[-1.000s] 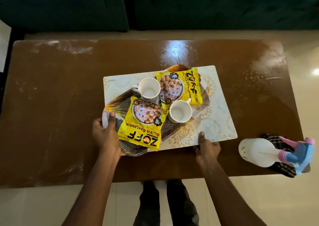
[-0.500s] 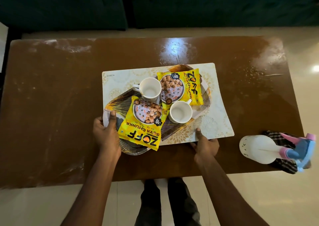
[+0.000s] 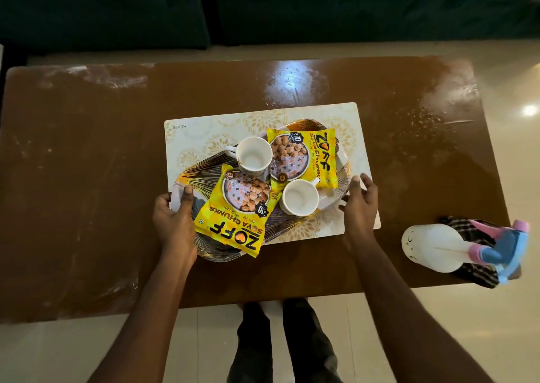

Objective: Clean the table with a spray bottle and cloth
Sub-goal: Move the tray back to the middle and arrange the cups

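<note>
A white spray bottle [image 3: 438, 248] with a blue and pink trigger lies on its side on a dark checked cloth [image 3: 479, 274] at the front right corner of the brown table [image 3: 87, 178]. Smears and droplets show on the tabletop. In the middle, a patterned tray [image 3: 222, 254] sits on a pale placemat [image 3: 204, 131]. My left hand [image 3: 175, 222] grips the tray's left end, thumb on top. My right hand [image 3: 361, 204] is at the tray's right rim with its fingers spread and loosely bent.
The tray carries two white cups [image 3: 253, 156] [image 3: 299, 197] and two yellow snack packets [image 3: 233, 216] [image 3: 304, 154]. A dark green sofa [image 3: 117, 2] stands beyond the table's far edge. My legs show on the pale floor below the near edge.
My right hand left the placemat's front edge and moved up to the tray's right rim. My left hand stayed on the tray's left end. Bottle and cloth have not moved.
</note>
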